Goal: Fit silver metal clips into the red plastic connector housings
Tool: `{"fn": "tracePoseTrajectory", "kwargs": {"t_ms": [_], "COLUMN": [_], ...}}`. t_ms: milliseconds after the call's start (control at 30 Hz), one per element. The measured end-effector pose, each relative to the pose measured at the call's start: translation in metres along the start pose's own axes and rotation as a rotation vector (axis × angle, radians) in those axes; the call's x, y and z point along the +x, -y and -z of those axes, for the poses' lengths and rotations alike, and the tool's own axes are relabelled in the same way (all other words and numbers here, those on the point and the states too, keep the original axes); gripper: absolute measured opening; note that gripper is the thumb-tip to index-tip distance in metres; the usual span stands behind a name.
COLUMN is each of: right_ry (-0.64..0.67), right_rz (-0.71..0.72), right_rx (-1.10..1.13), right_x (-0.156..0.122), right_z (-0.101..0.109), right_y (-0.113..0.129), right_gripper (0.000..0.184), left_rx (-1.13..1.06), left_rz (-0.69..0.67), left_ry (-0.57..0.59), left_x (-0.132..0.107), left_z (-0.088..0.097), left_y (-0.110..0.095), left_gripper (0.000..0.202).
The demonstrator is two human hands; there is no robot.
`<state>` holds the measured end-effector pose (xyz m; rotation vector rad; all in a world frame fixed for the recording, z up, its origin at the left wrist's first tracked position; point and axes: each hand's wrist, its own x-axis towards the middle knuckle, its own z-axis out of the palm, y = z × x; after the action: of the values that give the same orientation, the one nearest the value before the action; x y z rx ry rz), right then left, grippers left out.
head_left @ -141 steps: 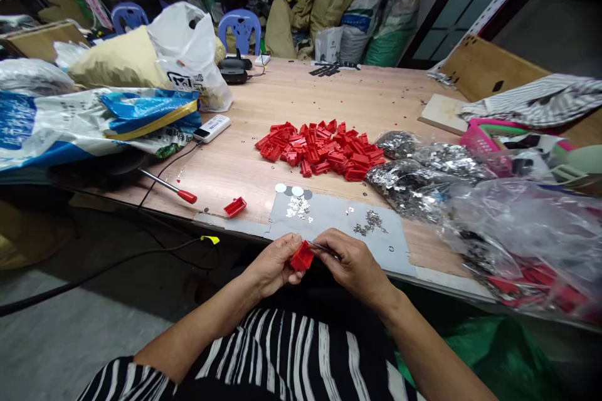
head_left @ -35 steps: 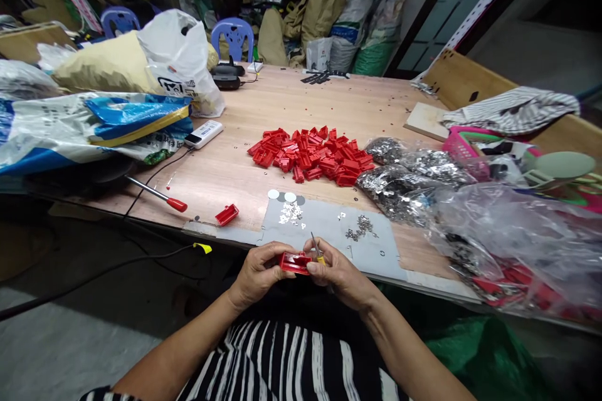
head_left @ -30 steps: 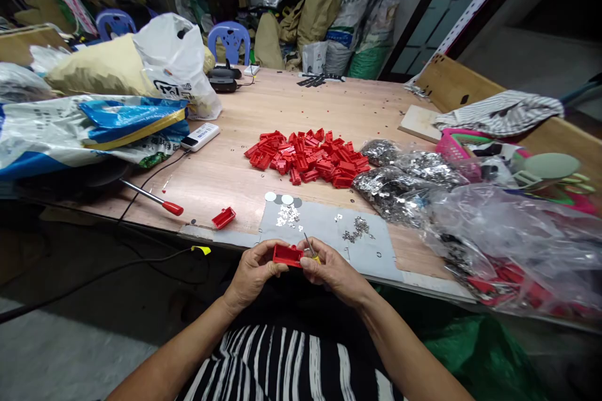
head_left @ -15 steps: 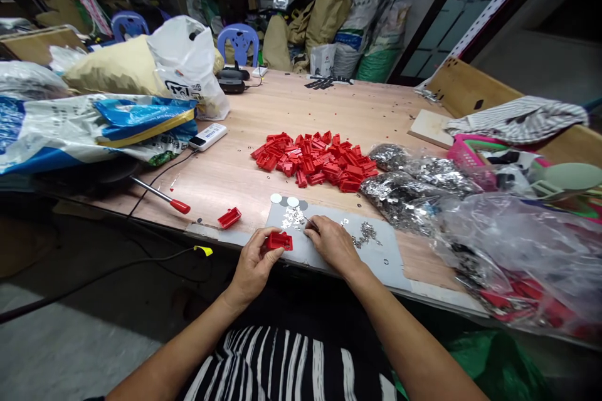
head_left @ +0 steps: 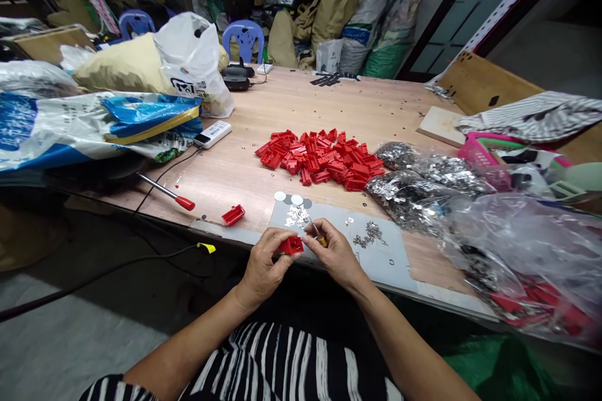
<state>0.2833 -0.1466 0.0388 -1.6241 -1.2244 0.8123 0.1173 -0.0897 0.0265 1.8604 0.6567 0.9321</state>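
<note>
My left hand [head_left: 263, 263] is closed on a small red plastic part [head_left: 291, 245], held just over the table's near edge. My right hand [head_left: 332, 254] touches the same part and pinches a thin metal tool with a yellow grip [head_left: 316, 233], its tip pointing up toward small silver pieces [head_left: 297, 214] on a grey sheet [head_left: 376, 257]. A pile of the same red parts [head_left: 322, 159] lies further back on the wooden table [head_left: 291, 106]. One loose red part [head_left: 234, 215] sits to the left.
Clear bags of silver metal pieces [head_left: 414, 185] lie right of the pile, with a large plastic bag [head_left: 527, 244] holding red parts at the right edge. A red-handled screwdriver [head_left: 167, 190], a white remote [head_left: 212, 133] and blue-white sacks [head_left: 94, 125] occupy the left. A pink basket [head_left: 480, 147] stands far right.
My right hand has come back from the silver pieces on the grey sheet to the red part. Both hands now meet on it near the table edge.
</note>
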Motion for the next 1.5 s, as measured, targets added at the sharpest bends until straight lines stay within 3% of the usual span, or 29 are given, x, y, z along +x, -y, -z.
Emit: {"fn": "tracePoseTrajectory", "kwargs": {"t_ms": [233, 367, 533, 667, 900, 1133, 1333, 1500], "right_ry": [0.106, 0.219, 0.201, 0.189, 0.099, 0.197, 0.233, 0.179], "right_rz": [-0.057, -0.161, -0.233, -0.167, 0.101, 0.296, 0.230, 0.243], "right_rx": [0.171, 0.373, 0.397, 0.194, -0.206, -0.161, -0.087, -0.101], "right_x": [-0.004, -0.006, -0.009, -0.012, -0.016, -0.014, -0.016, -0.019], "right_z": [-0.003, 0.004, 0.015, 0.020, 0.014, 0.007, 0.008, 0.007], "right_y": [-0.001, 0.004, 0.001, -0.006, -0.002, 0.012, 0.016, 0.013], "right_gripper": [0.018, 0.029, 0.033, 0.031, 0.024, 0.022, 0.017, 0.014], "left_rx": [0.030, -0.077, -0.200, -0.202, -0.219, -0.594, -0.810, -0.895], "left_rz": [-0.104, 0.009, 0.136, 0.138, 0.224, 0.398, 0.561, 0.642], "left_ry": [0.052, 0.047, 0.048, 0.050, 0.077, 0.103, 0.096, 0.096], "left_x": [0.000, 0.000, 0.001, 0.002, 0.005, 0.013, 0.015, 0.015], "left_z": [-0.002, -0.001, -0.001, 0.000, 0.005, 0.010, 0.013, 0.013], "left_y": [-0.003, -0.003, -0.004, -0.002, 0.007, -0.004, -0.008, -0.010], "left_gripper": [0.034, 0.035, 0.036, 0.038, 0.042, 0.046, 0.044, 0.044]}}
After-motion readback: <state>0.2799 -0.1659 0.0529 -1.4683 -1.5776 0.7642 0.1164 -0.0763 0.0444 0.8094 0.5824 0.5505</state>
